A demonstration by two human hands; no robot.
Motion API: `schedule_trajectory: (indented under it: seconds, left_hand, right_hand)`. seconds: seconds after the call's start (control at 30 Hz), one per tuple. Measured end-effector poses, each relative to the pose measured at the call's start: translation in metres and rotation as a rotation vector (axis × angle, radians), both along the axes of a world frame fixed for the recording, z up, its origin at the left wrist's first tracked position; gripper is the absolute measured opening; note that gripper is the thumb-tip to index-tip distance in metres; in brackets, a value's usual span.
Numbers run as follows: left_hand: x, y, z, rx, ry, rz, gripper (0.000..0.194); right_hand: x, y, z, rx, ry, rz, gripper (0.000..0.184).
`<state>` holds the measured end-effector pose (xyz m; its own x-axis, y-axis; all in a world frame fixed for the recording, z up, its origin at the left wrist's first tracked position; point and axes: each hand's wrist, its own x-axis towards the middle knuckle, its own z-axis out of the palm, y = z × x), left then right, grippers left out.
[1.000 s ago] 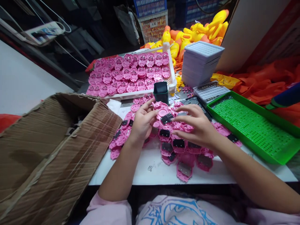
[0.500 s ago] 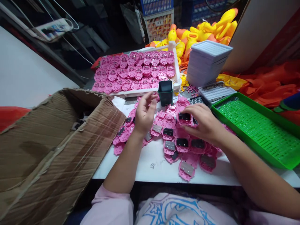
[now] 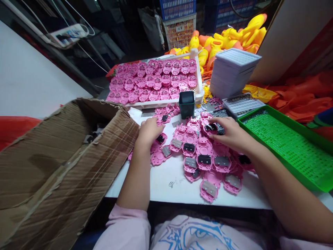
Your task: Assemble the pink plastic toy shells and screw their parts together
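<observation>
Several pink plastic toy shells with black or grey covers lie on the white table. My left hand is at the left group, its fingers closed at the edge of a pink shell with a black cover; part of the grip is hidden. My right hand pinches another pink shell by its side, above the middle group. A shell with a grey cover lies nearest the table's front edge.
A cardboard box stands at the left. Behind the shells are a dark green cup and a white crate of pink shells. On the right are a green tray and a stack of white trays.
My left hand has moved left and down from beside the dark cup to the left group of shells, its fingers closing. My right hand still holds its shell; the view has shifted slightly.
</observation>
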<state>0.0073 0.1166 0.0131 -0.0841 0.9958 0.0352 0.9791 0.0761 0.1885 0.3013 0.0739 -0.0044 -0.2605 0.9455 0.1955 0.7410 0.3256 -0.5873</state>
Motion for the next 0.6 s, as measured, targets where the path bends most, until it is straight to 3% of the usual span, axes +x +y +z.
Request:
schedule_trajectory:
  seconds: [0.17, 0.3, 0.47, 0.6]
  left_hand:
    - [0.002, -0.002, 0.005, -0.129, 0.079, 0.000, 0.048]
    - [0.004, -0.002, 0.004, -0.195, 0.134, 0.023, 0.047]
    - [0.005, -0.002, -0.005, -0.219, 0.143, 0.046, 0.044]
    - [0.005, -0.001, -0.008, -0.203, 0.129, 0.070, 0.045]
  right_hand:
    - [-0.001, -0.001, 0.005, -0.079, -0.008, 0.000, 0.043]
    - [0.003, -0.004, 0.010, 0.011, 0.037, -0.022, 0.033]
    - [0.013, 0.001, 0.017, 0.082, 0.114, -0.216, 0.028]
    - [0.016, 0.036, 0.025, 0.140, -0.357, -0.232, 0.031]
